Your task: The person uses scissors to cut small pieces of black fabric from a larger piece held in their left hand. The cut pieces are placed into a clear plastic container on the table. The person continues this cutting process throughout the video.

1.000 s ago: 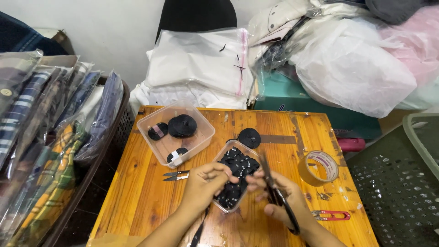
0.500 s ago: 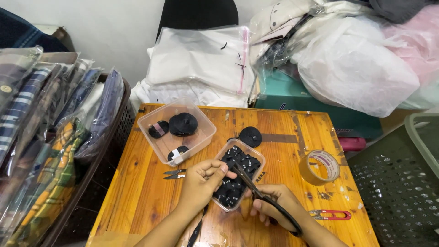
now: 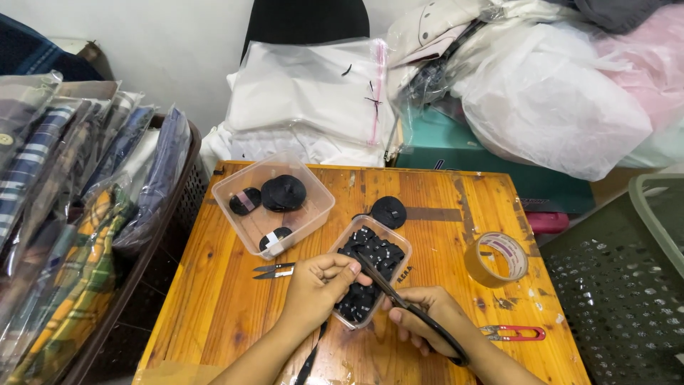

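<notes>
Black scissors (image 3: 399,299), long-bladed, gripped by right hand (image 3: 427,324); left hand (image 3: 320,285) pinches the tip.

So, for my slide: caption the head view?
Right hand holds black scissors over clear tub of black pieces; left hand alongside.

The scissors' (image 3: 410,308) handles are buried in the right hand (image 3: 427,324), the left hand (image 3: 320,281) covers a corner of the small tray (image 3: 374,274), and both forearms leave by the bottom edge.
</notes>
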